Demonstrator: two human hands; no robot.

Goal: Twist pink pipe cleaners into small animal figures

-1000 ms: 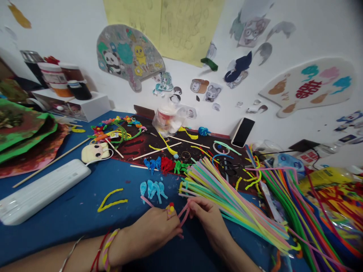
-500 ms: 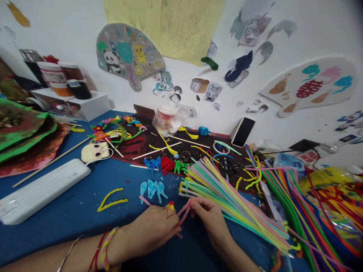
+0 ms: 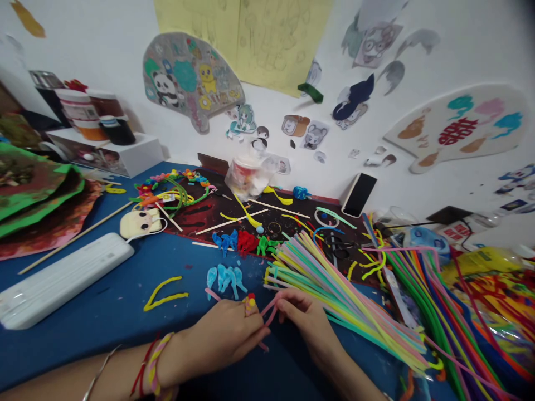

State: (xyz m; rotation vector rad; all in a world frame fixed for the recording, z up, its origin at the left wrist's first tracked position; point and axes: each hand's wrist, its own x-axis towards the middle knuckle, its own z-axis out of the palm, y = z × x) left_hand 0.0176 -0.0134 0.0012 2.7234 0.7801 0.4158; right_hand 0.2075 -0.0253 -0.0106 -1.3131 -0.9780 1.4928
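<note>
Both my hands meet low in the middle of the blue table. My left hand is closed in a pinch on a pink pipe cleaner, and a small yellow and red ring sits on one finger. My right hand is closed on the same pink pipe cleaner, which bends into a loop between the two hands. One pink end sticks out to the left past my left hand. A fanned bundle of pastel pipe cleaners lies just right of my right hand.
Small light blue twisted shapes lie just beyond my hands, with dark blue, red and green ones farther back. A bent yellow pipe cleaner, a white case, a phone, a plastic cup and bright pipe cleaners surround them.
My hands have crept slightly forward and the pink loop between them has tightened a little. Everything else on the table stays put.
</note>
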